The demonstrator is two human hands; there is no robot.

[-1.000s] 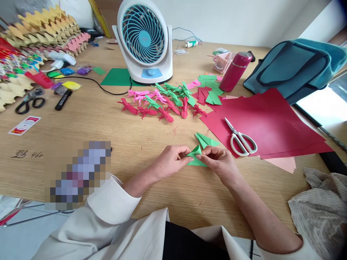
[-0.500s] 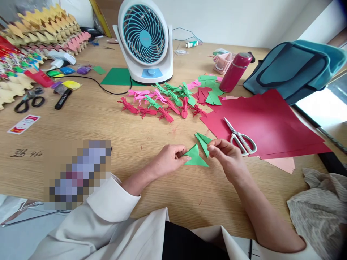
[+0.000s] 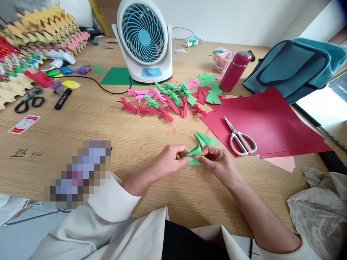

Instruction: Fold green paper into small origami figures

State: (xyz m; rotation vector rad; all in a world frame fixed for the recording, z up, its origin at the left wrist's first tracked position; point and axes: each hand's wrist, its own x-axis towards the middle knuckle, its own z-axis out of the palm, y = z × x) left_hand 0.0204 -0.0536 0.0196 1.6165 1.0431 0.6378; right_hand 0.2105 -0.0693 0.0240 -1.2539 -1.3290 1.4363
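A small green folded paper is held between both hands just above the table. My left hand pinches its left side between thumb and fingers. On its right side, my right hand grips it with thumb and forefinger, and the upper flap curls up. Just behind the fingers lies another green folded paper, flat on the wood. White-handled scissors rest to the right, their blades on a stack of red paper sheets. Folded paper figures in green, pink and red lie in a group further back.
A white and blue fan stands at the back. A red thermos and a teal bag are at the back right. Black-handled scissors and a black marker lie at left. A crumpled cloth sits at the right edge.
My right hand has moved left from the rear folded paper onto the one in my left hand. The rear piece lies released, and the held paper's flap is now bent up.
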